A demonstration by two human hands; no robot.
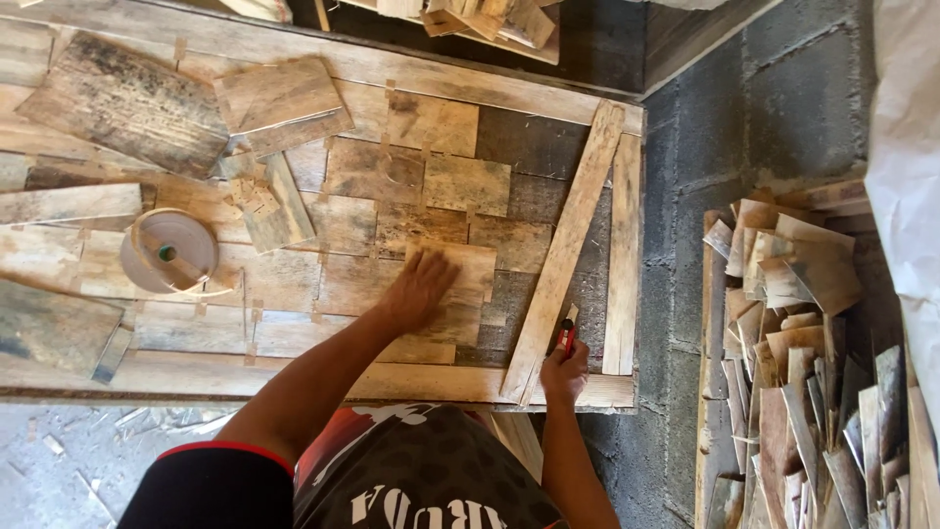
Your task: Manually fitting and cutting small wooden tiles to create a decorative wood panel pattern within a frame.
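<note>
My left hand (419,287) lies flat, fingers spread, on a thin veneer sheet (468,294) near the middle of a patchwork of taped veneer pieces (372,171) on a wooden work table (294,382). My right hand (564,372) grips a red-handled utility knife (567,331) at the lower end of a long wooden straightedge batten (568,245). The batten runs diagonally up to the table's right corner. The knife tip touches the batten's right side.
A roll of paper tape (168,252) rests on the left of the table. Loose veneer pieces (279,98) lie on top at the upper left. A stack of veneer offcuts (803,362) leans against the grey block wall at right. More wood scraps (490,20) sit beyond the table.
</note>
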